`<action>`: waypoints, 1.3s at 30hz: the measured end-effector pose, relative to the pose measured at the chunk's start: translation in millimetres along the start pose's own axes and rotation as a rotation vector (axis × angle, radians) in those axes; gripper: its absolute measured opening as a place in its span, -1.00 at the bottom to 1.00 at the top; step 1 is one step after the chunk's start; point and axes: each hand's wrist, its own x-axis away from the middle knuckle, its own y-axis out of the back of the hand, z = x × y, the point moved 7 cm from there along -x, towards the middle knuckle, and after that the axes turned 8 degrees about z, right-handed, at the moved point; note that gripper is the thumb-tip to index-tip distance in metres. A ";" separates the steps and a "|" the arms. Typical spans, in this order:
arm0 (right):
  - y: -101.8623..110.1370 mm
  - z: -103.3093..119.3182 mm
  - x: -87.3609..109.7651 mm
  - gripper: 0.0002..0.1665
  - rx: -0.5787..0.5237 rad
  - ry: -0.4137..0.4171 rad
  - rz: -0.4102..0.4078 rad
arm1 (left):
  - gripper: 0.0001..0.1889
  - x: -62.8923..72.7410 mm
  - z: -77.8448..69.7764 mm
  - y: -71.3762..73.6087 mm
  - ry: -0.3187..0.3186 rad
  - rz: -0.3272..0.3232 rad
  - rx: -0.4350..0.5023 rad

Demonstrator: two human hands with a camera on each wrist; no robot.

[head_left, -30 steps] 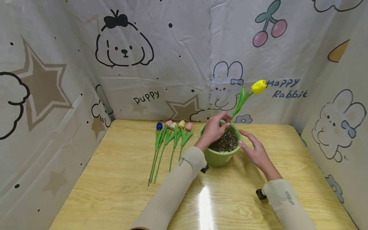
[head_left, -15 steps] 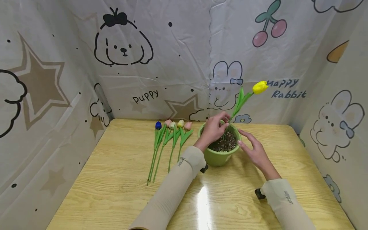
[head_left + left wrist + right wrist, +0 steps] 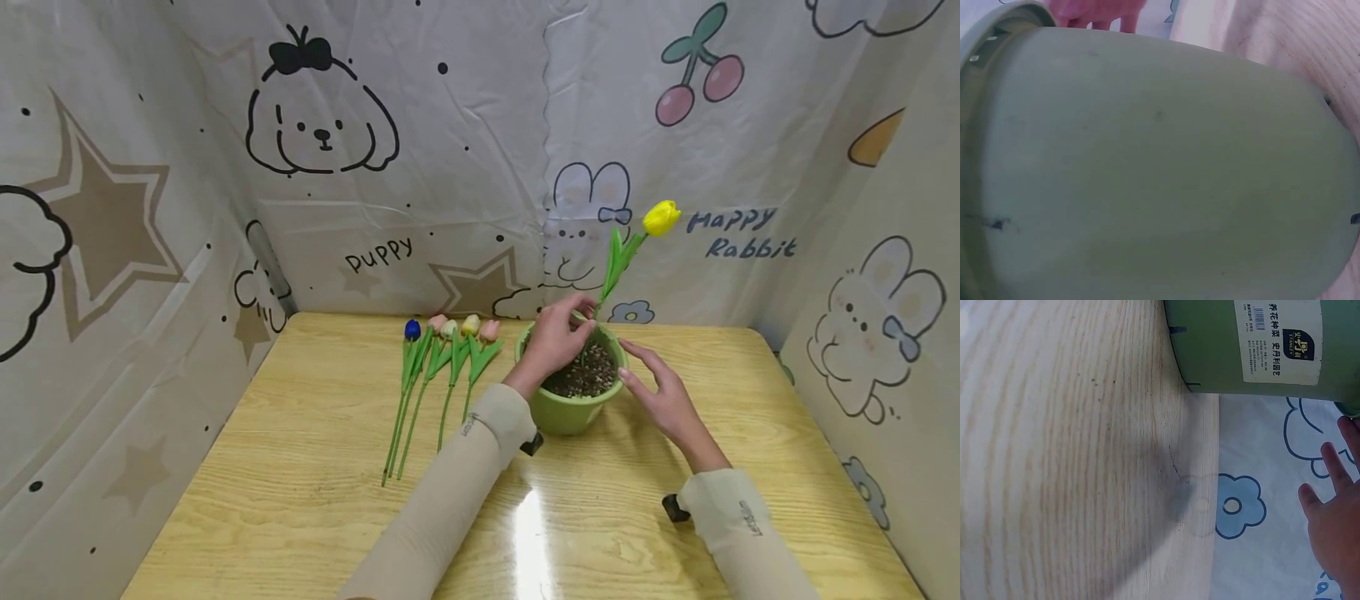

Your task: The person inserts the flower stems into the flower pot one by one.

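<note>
A yellow artificial tulip (image 3: 662, 218) leans up to the right out of a green flowerpot (image 3: 564, 415) filled with dark, speckled soil (image 3: 581, 379). My left hand (image 3: 555, 335) reaches over the pot and pinches the tulip's stem between thumb and fingers, low above the soil. The pot's green side (image 3: 1160, 162) fills most of the left wrist view. On the right, my right hand (image 3: 663, 400) has its fingers spread, with the fingertips right at the pot's rim. In the right wrist view the pot (image 3: 1207, 353) bears a white label, and the right hand (image 3: 1338, 531) shows straight fingers.
Several more artificial tulips (image 3: 427, 367), blue, pink, white and yellow, lie on the wooden table (image 3: 300, 467) left of the pot. A printed curtain (image 3: 450, 125) hangs behind the table and along its sides.
The yellow tulip's bloom has shifted slightly left and up, so it leans less. Both hands stay at the same places on the stem and at the rim.
</note>
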 end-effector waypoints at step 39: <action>0.8 -4.0 0.3 -0.34 0.001 -0.019 0.004 | -0.66 51.8 11.7 89.1 0.038 -0.146 0.070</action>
